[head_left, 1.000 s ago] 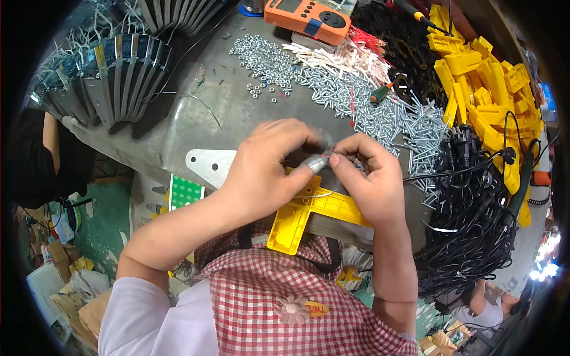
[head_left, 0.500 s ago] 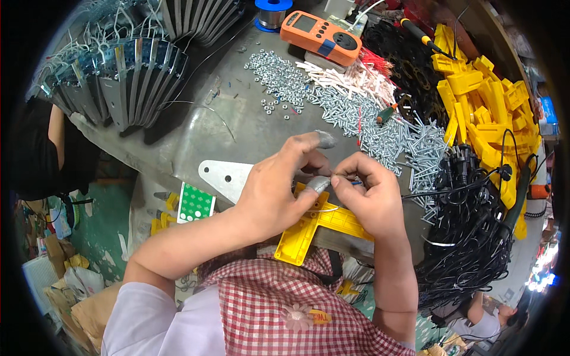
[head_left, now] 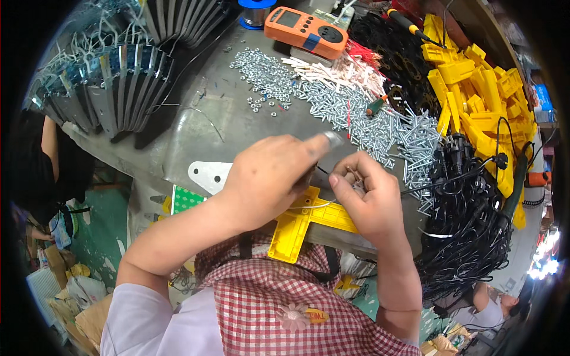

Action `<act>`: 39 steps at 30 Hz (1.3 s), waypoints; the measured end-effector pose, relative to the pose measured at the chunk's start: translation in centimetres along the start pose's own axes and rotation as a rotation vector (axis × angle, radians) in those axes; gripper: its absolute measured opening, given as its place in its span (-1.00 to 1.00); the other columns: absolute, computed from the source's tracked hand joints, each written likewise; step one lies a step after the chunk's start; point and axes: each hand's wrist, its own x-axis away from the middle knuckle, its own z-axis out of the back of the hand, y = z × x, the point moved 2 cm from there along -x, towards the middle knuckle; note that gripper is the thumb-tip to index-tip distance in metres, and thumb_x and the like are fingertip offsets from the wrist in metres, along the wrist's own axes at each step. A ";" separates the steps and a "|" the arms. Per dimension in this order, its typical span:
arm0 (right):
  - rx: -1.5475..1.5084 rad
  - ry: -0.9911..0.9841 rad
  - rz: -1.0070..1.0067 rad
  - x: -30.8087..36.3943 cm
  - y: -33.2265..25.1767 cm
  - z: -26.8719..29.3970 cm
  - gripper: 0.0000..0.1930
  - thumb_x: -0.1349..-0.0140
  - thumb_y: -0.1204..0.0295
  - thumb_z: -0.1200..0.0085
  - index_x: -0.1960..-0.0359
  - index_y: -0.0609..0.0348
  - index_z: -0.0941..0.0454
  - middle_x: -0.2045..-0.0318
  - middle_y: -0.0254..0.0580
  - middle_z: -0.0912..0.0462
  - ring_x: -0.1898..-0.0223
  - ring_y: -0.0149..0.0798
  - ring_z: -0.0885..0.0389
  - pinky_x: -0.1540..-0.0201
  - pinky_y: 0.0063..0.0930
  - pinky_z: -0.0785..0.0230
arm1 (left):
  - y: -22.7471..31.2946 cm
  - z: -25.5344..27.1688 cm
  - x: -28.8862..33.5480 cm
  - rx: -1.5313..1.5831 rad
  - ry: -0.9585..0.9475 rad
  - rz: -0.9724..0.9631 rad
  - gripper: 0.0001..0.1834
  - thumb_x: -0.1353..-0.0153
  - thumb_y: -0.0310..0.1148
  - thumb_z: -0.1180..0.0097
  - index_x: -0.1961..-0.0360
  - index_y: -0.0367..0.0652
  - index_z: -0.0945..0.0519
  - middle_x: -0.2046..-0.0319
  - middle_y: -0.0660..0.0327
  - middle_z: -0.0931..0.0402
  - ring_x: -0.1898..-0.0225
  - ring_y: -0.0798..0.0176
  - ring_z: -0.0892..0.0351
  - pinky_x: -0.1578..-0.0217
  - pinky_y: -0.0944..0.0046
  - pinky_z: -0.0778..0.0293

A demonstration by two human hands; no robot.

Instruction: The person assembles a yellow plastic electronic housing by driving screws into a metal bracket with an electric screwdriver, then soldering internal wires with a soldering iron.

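A yellow plastic housing (head_left: 290, 237), moulded as a shallow hollow shell with raised walls and ribs, lies at the near edge of the bench below both hands, its squared leg pointing toward the person. A thin, smooth white wire (head_left: 314, 206) curves across it. Above the shell, the right hand (head_left: 371, 199) has thumb and forefinger drawn into a narrow pinch, gripping a black cord (head_left: 409, 191) that runs in from the right; small copper-coloured bits show inside the curled fingers. The left hand (head_left: 264, 175) is held knuckles up with its forefinger stretched out, the tip wrapped in dull silver-grey material; its thumb and other fingertips are hidden, so I cannot tell whether it grips anything.

Just beside the left wrist lie a flat, round-ended metal plate (head_left: 205, 174) with drilled holes and a green patterned card (head_left: 187, 200). Farther out on the scuffed grey bench (head_left: 190, 130) spread shiny steel screws (head_left: 356, 118), small nuts (head_left: 261, 71) and slim white tubes (head_left: 338, 74), below a boxy orange meter (head_left: 306, 32). At the right, glossy yellow mouldings (head_left: 475, 89) are heaped beyond a tangle of supple black cables (head_left: 469, 237). At the far left, long grey metal strips (head_left: 113, 89) fan out in an arc.
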 end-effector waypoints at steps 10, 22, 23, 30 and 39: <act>0.084 -0.037 0.262 -0.7 0.6 -0.1 -0.90 -0.17 0.51 0.00 0.27 0.20 -0.46 0.47 -0.09 -0.55 0.47 -0.16 -0.56 0.40 -0.36 -0.37 | -0.9 -0.2 -0.6 0.909 -0.194 0.740 -0.32 0.03 -0.64 -0.08 -0.18 -0.25 -0.15 0.35 0.18 -0.42 0.24 0.37 -0.45 0.12 0.30 -0.37; 0.159 0.044 0.292 -2.1 1.2 0.0 -0.88 -0.17 0.48 -0.05 0.30 0.25 -0.46 0.54 -0.23 -0.49 0.48 -0.48 -0.46 0.41 -0.50 -0.33 | -1.2 -1.4 -0.9 0.839 0.044 0.855 -0.43 0.21 -0.56 -0.22 0.05 -0.19 -0.41 0.40 0.17 -0.48 0.35 0.11 -0.51 0.29 0.23 -0.46; 0.399 0.127 0.559 -2.0 1.0 -0.2 -0.89 -0.17 0.49 -0.05 0.30 0.26 -0.47 0.53 -0.20 -0.51 0.47 -0.46 -0.49 0.40 -0.48 -0.35 | -1.1 -1.4 -0.9 0.801 0.039 0.851 -0.43 0.19 -0.57 -0.21 0.04 -0.20 -0.39 0.41 0.17 -0.48 0.35 0.14 -0.52 0.29 0.25 -0.45; 0.181 -0.103 0.317 -2.6 0.9 -0.1 -0.90 -0.02 0.53 -0.10 0.40 0.21 -0.48 0.52 -0.14 -0.53 0.45 -0.08 -0.54 0.40 -0.30 -0.40 | -2.0 -0.6 -1.0 0.806 -0.153 0.836 -0.42 0.01 -0.62 -0.08 -0.07 -0.28 -0.19 0.39 0.24 -0.42 0.28 0.38 -0.44 0.13 0.33 -0.36; 0.339 0.042 0.399 -2.8 1.3 0.0 -0.93 -0.04 0.50 -0.05 0.46 0.20 -0.44 0.56 -0.11 -0.51 0.49 -0.06 -0.53 0.43 -0.27 -0.37 | -1.6 1.3 1.9 0.512 -0.253 0.660 -0.22 0.06 -0.44 -0.25 -0.20 -0.27 -0.17 0.14 0.12 -0.50 0.04 0.24 -0.46 -0.06 0.21 -0.29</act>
